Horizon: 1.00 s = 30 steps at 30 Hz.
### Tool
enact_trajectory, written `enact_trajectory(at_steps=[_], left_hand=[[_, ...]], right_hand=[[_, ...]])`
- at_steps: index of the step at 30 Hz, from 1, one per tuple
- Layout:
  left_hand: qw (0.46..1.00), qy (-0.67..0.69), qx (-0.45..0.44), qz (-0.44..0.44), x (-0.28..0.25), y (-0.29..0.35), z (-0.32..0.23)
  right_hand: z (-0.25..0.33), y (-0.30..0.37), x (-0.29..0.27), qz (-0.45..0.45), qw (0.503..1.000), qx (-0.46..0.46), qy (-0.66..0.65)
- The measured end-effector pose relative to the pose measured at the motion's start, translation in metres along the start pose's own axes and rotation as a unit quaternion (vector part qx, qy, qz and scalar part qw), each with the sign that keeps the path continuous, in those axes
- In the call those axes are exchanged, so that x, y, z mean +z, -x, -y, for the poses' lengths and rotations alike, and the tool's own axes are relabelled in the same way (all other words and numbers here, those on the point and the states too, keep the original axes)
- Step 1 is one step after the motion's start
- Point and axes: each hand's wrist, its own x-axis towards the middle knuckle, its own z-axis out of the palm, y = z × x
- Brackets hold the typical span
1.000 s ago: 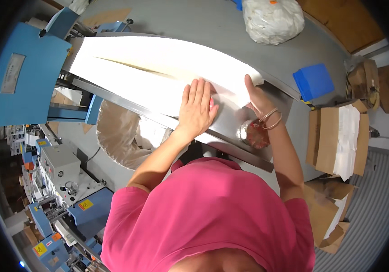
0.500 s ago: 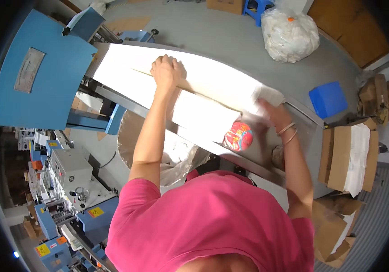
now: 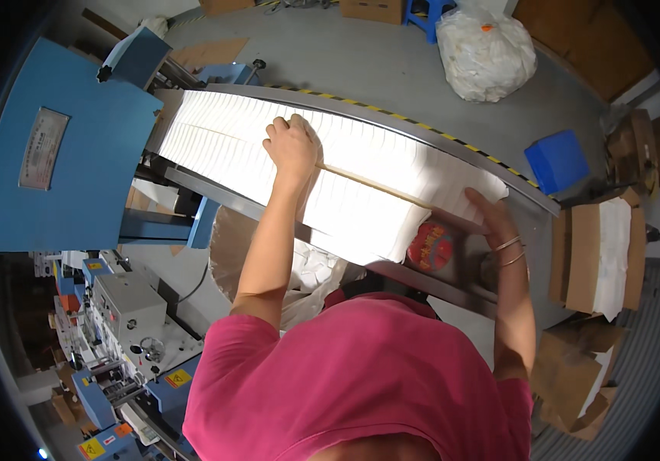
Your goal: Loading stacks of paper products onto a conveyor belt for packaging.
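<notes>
Two long rows of thin white folded sheets stand packed on a metal chute, a far row [image 3: 376,146] and a near row [image 3: 361,219], parted by a narrow yellowish strip [image 3: 376,184]. My left hand [image 3: 293,150] is closed, its bent fingers gripping sheets around the middle of the rows. At the right end of the far row, my right hand [image 3: 494,219] lies along the near side with fingers stretched out, touching the sheets. Beside the near row's end, a round red label [image 3: 431,247] with yellow marks lies on the chute.
A blue machine [image 3: 61,146] adjoins the chute's left end. Black-and-yellow tape [image 3: 437,134] edges the far side. Under the near edge hangs a large bag of white scraps [image 3: 311,273]. Open cardboard boxes [image 3: 560,257] stand right, with a blue bin [image 3: 557,161] and stuffed bag [image 3: 487,54] beyond.
My right hand has come from the far row's right end to its near side and no longer blurs. My left hand has shifted slightly right and nearer. The view has also shifted.
</notes>
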Motion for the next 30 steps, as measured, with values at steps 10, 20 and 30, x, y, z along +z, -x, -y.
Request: enact_trajectory(at_steps=[10, 20, 30], left_hand=[[0.997, 0.053, -0.05, 0.006, 0.001, -0.009, 0.002], [0.958, 0.037, -0.201, 0.201, 0.0, -0.046, 0.028], [0.971, -0.206, -0.084, 0.087, 0.01, -0.04, -0.017]], right_hand=[[0.0, 0.0, -0.01, 0.008, 1.0, -0.002, 0.004], [-0.008, -0.016, -0.011, 0.032, 0.999, -0.014, -0.009], [-0.024, -0.054, -0.033, 0.04, 0.992, -0.11, 0.052]])
